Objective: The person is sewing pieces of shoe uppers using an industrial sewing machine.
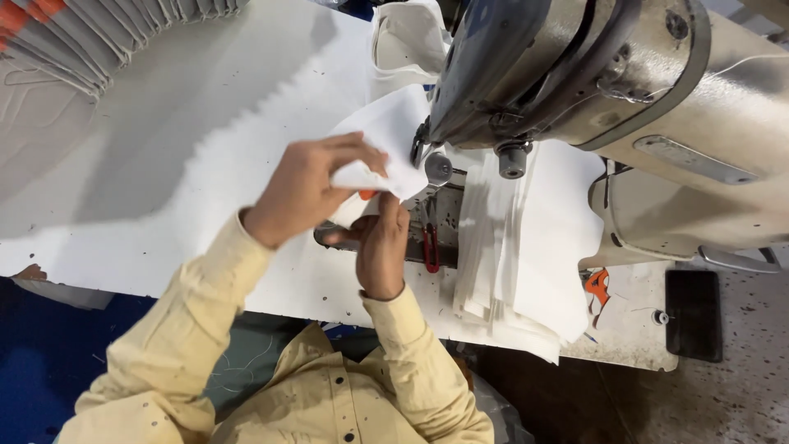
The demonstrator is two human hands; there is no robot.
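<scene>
Pinching folded white fabric piece (386, 144) with my left hand (308, 193), fingers closed on its lower edge, just beside sewing machine (625, 90) needle area. My right hand (380, 247) is pressing up beneath it, grip unclear. Stack of white pieces (509, 255) is lying right of it.

A white worktable (164, 164) fills most of the view, marked with small dark specks and lit brightly from above. Below its near edge lies a blue floor (41, 362). At the right, the ground is a speckled grey-brown surface (731, 395).
</scene>
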